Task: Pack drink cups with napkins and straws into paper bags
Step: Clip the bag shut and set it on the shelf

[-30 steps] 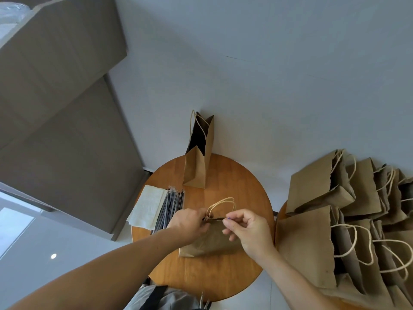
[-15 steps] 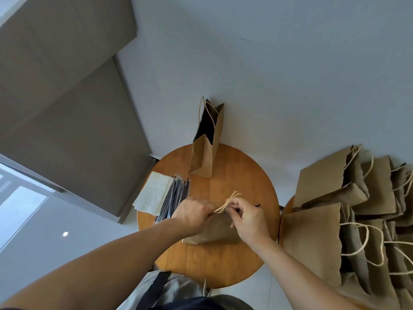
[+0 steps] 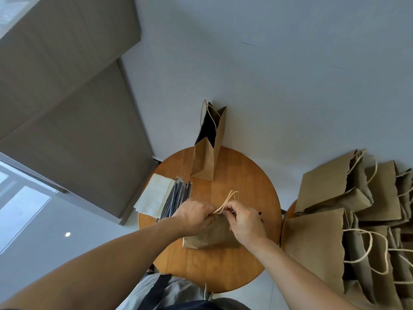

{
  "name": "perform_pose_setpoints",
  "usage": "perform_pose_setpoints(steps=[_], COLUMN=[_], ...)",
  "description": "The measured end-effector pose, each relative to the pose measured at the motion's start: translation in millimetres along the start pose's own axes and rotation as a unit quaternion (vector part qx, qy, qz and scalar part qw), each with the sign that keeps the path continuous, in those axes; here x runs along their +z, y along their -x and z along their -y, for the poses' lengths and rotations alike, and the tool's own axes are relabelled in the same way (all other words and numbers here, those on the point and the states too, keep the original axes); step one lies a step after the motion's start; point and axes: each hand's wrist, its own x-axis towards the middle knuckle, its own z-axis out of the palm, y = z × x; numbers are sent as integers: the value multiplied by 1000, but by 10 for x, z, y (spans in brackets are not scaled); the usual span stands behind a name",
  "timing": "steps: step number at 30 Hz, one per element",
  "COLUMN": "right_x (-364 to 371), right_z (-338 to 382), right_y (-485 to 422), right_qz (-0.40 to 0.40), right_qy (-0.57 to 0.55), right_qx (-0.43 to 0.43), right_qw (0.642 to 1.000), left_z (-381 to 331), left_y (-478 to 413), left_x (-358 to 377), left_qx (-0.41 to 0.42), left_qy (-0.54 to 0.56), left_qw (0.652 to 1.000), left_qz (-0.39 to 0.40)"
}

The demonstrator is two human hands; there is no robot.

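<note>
As I watch from my station, a stack of cream paper napkins (image 3: 154,195) lies at the left edge of the round wooden table (image 3: 245,180), touching a bundle of dark wrapped straws (image 3: 177,199). Just right of these, the left hand (image 3: 193,217) grips the top edge of a flat brown paper bag (image 3: 212,236) lying mid-table. Behind it stands an upright open brown paper bag (image 3: 206,159). The right hand (image 3: 244,222) pinches the flat bag's pale twisted cord handles (image 3: 228,200). Far right, a pile of brown paper bags (image 3: 335,198) leans together.

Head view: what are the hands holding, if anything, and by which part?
The left hand and right hand pinch the near paper bag at its top edge, beside its handles.
</note>
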Motion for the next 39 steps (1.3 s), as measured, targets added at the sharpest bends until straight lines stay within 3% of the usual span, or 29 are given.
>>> perform_pose_setpoints(steps=[5,12,24,26,31,34,39], right_x=[34,46,55,25,-158,-311,-305], right_z=[-29,-80,-21,-23,-167,-404,-700], right_y=[8,5,30,85,356,433,504], right_qz=[7,91,90,69,-104,-110,64], right_qy=[51,123,171,137,23,43,-7], right_qx=[-38,9,32,21,-56,47,194], right_qw=[998,988,981,988,993,992,979], left_z=[16,23,-34,-42,59,223,348], left_y=[2,-6,14,3,66,200,403], left_x=[20,74,180,133,-20,-16,31], left_qx=[-14,-66,-116,-107,-110,-144,-211], left_qy=[21,42,47,34,45,76,107], left_qw=[1000,997,992,994,993,987,971], left_qz=[-13,-5,3,15,6,1,22])
